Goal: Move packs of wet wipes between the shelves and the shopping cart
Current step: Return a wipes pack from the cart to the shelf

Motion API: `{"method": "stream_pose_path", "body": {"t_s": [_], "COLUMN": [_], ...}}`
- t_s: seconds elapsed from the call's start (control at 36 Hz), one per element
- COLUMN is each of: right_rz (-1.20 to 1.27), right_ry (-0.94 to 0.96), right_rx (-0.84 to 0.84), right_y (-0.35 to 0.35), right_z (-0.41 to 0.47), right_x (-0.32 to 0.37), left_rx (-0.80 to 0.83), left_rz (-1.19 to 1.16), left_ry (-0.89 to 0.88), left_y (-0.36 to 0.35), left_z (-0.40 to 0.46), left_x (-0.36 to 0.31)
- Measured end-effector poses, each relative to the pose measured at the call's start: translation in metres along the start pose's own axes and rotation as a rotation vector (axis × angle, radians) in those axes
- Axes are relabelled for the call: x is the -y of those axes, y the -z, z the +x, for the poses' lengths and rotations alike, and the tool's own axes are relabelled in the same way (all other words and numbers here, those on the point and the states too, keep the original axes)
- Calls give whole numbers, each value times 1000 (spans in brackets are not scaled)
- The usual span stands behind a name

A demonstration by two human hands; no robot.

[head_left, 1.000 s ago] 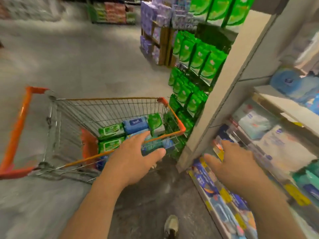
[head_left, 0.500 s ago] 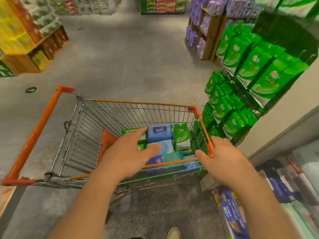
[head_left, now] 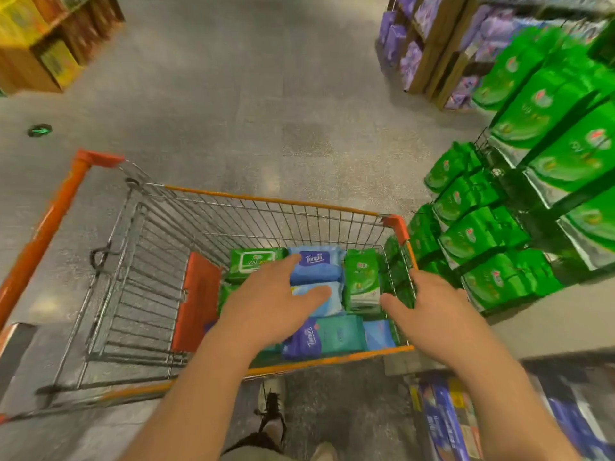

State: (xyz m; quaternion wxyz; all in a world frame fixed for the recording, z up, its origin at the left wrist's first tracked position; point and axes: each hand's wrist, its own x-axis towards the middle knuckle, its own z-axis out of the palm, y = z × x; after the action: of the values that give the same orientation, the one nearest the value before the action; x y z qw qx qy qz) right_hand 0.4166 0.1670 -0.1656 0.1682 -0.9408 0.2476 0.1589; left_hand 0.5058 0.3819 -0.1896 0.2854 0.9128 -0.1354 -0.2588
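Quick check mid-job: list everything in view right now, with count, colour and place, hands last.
Wire shopping cart: one, grey metal with orange rim and handle, centre-left on the floor.
Blue Tempo wipe packs: at least two, blue, middle of the cart's load.
Green wipe packs in the cart: at least three, green, left and right of the blue ones.
Teal pack: one, near edge of the cart.
Dark purple pack: one, beside the teal pack.
Green bagged packs on the rack: many, right of the cart.
Purple packs on wooden shelves: several, upper right.
Yellow boxes: blurred, upper left.
Left hand: open, over the cart's packs.
Right hand: open, over the cart's right end.
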Motion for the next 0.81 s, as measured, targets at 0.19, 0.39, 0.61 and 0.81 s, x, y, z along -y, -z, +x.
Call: {"method": "stream_pose_path", "body": {"t_s": [0.19,0.39,0.61,0.81], "right_rz": [49,111,295,468], "right_ry": [-88,-210,-332,-402], "right_rx": [27,102,129,183], "right_y": [3,-2,-27,-73], "right_z": [51,85,130,188], "right_x": [23,23,3,-29], "left_rx": [102,183,333,387], "left_rz": [-29,-78,-108,-247], "left_ry": [-46,-17,28,178], "left_y": [18,18,-24,-86], "left_z": [71,122,166,208], "left_x": [15,19,29,22]}}
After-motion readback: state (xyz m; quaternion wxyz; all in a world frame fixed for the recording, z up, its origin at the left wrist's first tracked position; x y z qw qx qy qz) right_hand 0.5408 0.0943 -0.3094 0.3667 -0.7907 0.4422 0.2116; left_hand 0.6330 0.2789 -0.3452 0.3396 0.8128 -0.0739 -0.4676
